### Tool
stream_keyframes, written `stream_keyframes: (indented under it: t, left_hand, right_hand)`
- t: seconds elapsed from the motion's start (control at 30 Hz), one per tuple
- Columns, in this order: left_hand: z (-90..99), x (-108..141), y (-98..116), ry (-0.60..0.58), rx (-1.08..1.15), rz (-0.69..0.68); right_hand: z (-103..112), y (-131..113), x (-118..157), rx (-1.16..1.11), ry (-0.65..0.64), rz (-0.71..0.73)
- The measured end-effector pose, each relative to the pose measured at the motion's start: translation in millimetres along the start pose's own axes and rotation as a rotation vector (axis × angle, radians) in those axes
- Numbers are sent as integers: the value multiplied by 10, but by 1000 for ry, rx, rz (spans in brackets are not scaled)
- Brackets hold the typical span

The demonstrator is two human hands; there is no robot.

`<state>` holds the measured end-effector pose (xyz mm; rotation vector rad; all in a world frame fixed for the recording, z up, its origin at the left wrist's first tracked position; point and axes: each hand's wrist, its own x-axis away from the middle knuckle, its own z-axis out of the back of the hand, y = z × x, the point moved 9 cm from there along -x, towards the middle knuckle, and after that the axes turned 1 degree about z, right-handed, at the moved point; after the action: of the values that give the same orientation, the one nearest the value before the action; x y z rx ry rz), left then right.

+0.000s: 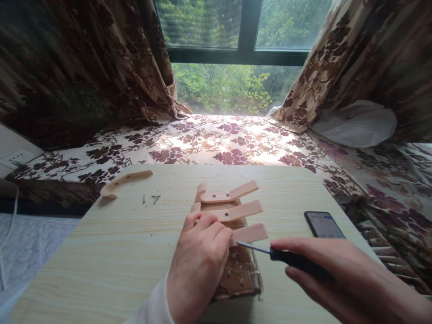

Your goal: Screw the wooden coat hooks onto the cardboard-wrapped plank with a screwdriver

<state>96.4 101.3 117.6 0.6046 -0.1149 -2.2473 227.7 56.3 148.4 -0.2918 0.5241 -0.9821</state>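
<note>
My right hand (324,265) grips the black handle of a screwdriver (300,262). Its metal tip meets the nearest wooden hook (251,233), beside my left hand. With fingers curled, my left hand (204,256) holds that hook down against a brown, tape-wrapped block (236,274); my fingers hide most of the hook's left part. Farther back on the block lie two more pale wooden hooks, a middle hook (241,210) and a far hook (221,196). Dark screw heads or holes show in both.
Another curved wooden hook (126,179) lies at the table's far left, with a few loose screws (155,198) near it. A phone (324,225) rests at the right of the wooden table (111,261). Behind are a flowered window-seat cover (216,139) and a white plastic bag (357,123).
</note>
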Motion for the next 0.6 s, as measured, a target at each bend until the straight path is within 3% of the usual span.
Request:
stream_keyframes:
  t: [0.17, 0.6]
  left_hand:
    - [3, 1, -15, 10, 13, -8]
    - [-2, -3, -23, -7, 31, -3]
  right_hand:
    - [-141, -11, -141, -51, -157, -50]
    - [-180, -44, -260, -176, -204, -67]
